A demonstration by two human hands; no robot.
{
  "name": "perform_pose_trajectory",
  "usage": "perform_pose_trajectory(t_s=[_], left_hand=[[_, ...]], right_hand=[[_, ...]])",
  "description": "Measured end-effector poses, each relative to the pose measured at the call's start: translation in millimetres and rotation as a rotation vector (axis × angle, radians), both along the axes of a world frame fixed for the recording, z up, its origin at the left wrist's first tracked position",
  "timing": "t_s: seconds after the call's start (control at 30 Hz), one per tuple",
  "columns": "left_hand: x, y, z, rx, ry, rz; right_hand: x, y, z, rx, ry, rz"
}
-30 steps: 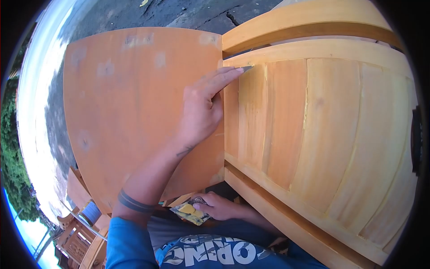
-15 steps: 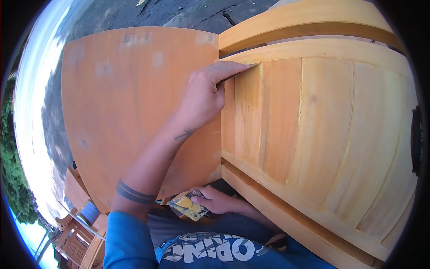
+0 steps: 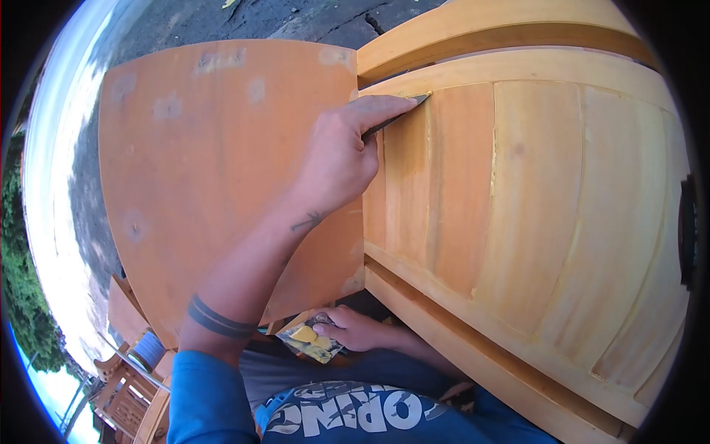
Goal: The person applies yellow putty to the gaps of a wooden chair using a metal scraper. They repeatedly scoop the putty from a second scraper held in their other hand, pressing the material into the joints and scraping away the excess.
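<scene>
My left hand (image 3: 336,152) reaches up and to the right, closed around a thin dark scraper (image 3: 392,123). The scraper's tip touches the top of a seam on a slatted wooden panel (image 3: 462,185), where yellow filler (image 3: 430,94) shows. Lower down, near my lap, my right hand (image 3: 353,328) grips a smeared filler board (image 3: 323,352), with the thumb on top. A lump of yellow filler (image 3: 303,334) sits on that board. More yellow filler lines run along the seams between the slats.
A flat orange-brown wooden panel (image 3: 222,163) with pale patches stands left, meeting the slatted panel at a corner. Wooden rails (image 3: 503,33) run along the slatted panel's top and bottom. At lower left are a blue-and-white round container (image 3: 146,351) and carved wooden furniture (image 3: 122,403).
The scraper and my left hand stay near the seam's top, with the hand angled slightly differently. The view has shifted a little, so the panels sit slightly higher. My right hand still holds the board.
</scene>
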State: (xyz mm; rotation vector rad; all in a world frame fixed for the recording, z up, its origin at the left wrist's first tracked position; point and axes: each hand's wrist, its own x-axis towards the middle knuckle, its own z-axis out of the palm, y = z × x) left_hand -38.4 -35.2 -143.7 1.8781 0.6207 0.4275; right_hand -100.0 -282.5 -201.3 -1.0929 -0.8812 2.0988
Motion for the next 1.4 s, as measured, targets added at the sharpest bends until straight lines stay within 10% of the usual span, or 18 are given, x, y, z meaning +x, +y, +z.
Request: perform_pose_trajectory(t_s=[0.4,0.53,0.77,1.23,1.4], left_hand=[[-73,-132,6,0.043,0.033,-0.064],[-91,-96,22,-0.021,0.041,-0.272],[-11,9,-14,0.016,0.114,0.018],[-86,-151,-7,0.057,0.092,-0.012],[-99,-112,16,-0.016,0.052,-0.170]], right_hand=[[-4,1,3,0.154,0.056,-0.187],[-11,-1,-2,0.136,0.069,-0.145],[-8,3,-6,-0.052,0.087,0.005],[-21,-13,-5,0.244,0.001,-0.219],[-40,-14,-21,0.324,-0.039,-0.290]])
